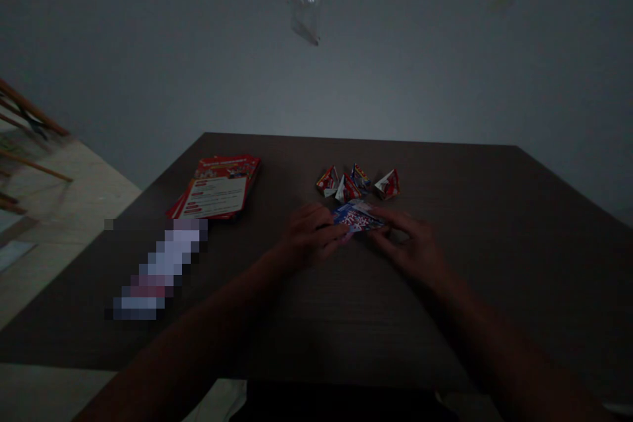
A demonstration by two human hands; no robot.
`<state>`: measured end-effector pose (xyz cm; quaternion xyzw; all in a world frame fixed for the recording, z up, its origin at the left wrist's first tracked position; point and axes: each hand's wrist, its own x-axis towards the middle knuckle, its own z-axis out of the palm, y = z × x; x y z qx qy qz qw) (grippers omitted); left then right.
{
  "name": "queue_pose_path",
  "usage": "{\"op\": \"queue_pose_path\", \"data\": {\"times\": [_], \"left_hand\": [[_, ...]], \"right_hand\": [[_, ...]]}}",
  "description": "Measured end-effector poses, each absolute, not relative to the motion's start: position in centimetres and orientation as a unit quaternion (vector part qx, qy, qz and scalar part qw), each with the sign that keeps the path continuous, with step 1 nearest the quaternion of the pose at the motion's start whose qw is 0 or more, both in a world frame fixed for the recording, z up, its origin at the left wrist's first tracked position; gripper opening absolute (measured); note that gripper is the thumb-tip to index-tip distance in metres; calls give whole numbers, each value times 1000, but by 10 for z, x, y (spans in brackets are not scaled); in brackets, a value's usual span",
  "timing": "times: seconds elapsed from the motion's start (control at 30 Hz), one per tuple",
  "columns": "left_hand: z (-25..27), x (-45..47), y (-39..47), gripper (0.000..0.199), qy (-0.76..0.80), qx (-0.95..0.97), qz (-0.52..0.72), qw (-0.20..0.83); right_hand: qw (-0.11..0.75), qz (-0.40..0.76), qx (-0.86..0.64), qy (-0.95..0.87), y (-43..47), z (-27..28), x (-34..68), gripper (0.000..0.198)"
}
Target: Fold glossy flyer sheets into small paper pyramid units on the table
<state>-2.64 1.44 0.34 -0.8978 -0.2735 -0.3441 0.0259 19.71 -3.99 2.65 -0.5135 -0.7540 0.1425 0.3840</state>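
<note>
Between my two hands, just above or on the table, is a blue printed paper [357,217] with white and red patterning, seemingly folded. My left hand [314,231] grips its left edge with the fingers curled. On the right edge, my right hand [408,237] pinches the paper between thumb and fingers. Just beyond it stand several small folded paper pyramids, among them a red and white one [349,189], another red one [327,181] and one farther right [388,184]. The underside of the blue paper is hidden.
A stack of red and white printed leaflets [217,188] lies at the back left of the dark wooden table [469,191]. Nearer me is a pixelated bright oblong [163,267]. A pale wall [356,92] stands behind, with a clear plastic bag [306,3] on it. Wooden furniture shows at far left.
</note>
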Motion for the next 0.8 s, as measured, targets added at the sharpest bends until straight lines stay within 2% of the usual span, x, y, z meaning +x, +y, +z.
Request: {"op": "queue_pose_path", "data": {"times": [0.13, 0.3, 0.6, 0.8], "left_hand": [[2, -27, 17, 16, -211, -900, -373, 74], [9, -23, 14, 17, -183, -888, -410, 102], [22, -23, 8, 24, -248, -828, -500, 50], [17, -12, -5, 26, -234, -849, -472, -34]], "right_hand": [[408, 203, -480, -750, -40, 21, 188, 29], [463, 216, -447, -734, -36, 9, 189, 27], [565, 164, -483, -648, -33, 0, 201, 23], [573, 110, -487, -650, -35, 1, 198, 23]]}}
